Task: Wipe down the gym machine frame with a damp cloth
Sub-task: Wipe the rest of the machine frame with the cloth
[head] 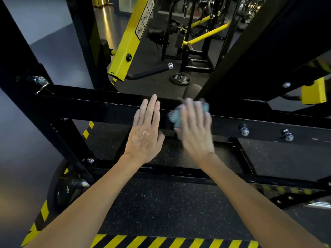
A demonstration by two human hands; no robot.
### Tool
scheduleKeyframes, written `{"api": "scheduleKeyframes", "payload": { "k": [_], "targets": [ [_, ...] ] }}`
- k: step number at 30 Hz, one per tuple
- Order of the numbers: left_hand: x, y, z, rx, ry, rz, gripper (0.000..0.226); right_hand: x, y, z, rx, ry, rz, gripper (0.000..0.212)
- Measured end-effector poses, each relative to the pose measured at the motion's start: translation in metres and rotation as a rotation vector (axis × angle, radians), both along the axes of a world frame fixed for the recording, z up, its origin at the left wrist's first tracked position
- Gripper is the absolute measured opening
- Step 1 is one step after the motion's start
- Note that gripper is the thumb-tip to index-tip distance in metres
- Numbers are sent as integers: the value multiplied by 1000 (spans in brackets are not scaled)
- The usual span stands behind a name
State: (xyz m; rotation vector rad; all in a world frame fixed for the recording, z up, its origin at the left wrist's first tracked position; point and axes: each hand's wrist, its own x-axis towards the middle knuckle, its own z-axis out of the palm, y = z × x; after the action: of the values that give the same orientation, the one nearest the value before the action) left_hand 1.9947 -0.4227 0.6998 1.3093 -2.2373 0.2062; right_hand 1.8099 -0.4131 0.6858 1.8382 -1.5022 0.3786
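Observation:
A glossy black horizontal crossbar [100,104] of the gym machine frame runs across the middle of the view. My left hand [146,133] lies flat on it with straight fingers and holds nothing. Just to its right, my right hand [195,126] is blurred and presses a light blue cloth [174,118] against the same bar, fingers spread over it. Most of the cloth is hidden under the palm; its edges show at the left and above the fingertips.
Black uprights [250,56] rise at left and right of the bar. Bolts [244,130] stick out of the bar to the right. A yellow arm [129,38], a padded handle [152,70] and a weight plate [180,78] lie beyond. Hazard-striped edging [161,241] borders the rubber floor.

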Motion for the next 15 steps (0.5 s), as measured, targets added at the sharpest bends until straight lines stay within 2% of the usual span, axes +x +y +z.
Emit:
{"api": "scheduleKeyframes", "payload": {
  "k": [3,5,10,15],
  "targets": [
    [3,0,0,-8,-30,-3,83,14,-7,12,-16,152,106,68],
    [7,-1,0,-10,-46,-16,85,-11,-1,18,11,201,76,66],
    [6,-2,0,9,-11,-23,83,-103,34,12,87,26,-118,62],
    [1,0,-1,53,20,-17,90,-79,28,15,65,-82,-118,65]
  ]
}}
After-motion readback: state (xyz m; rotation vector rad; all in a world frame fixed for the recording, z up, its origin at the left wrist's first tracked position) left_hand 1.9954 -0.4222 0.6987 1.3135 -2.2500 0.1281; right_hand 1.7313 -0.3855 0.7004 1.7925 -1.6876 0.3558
